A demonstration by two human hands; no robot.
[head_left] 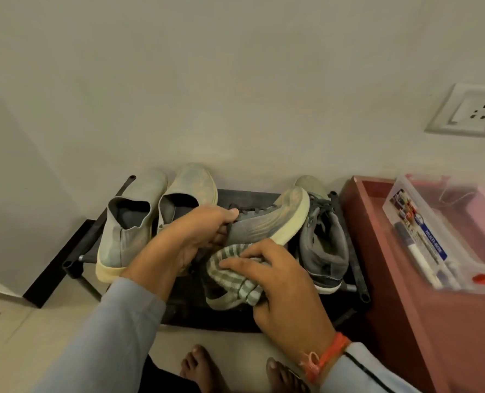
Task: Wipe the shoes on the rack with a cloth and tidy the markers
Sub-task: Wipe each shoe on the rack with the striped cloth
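Above the black rack (252,195), the left hand (196,236) grips a grey lace-up shoe (266,222), tilted sole-rightward. The right hand (281,282), fingers curled, presses a striped cloth (230,276) just below it. Markers (417,251) lie in the clear box (400,205) right of the rack.

White wall socket (469,110) up on the rt, reddish-brown cabinet (422,321) below it, pale tiled floor (23,330) w/ black skirting (57,259) on the left.
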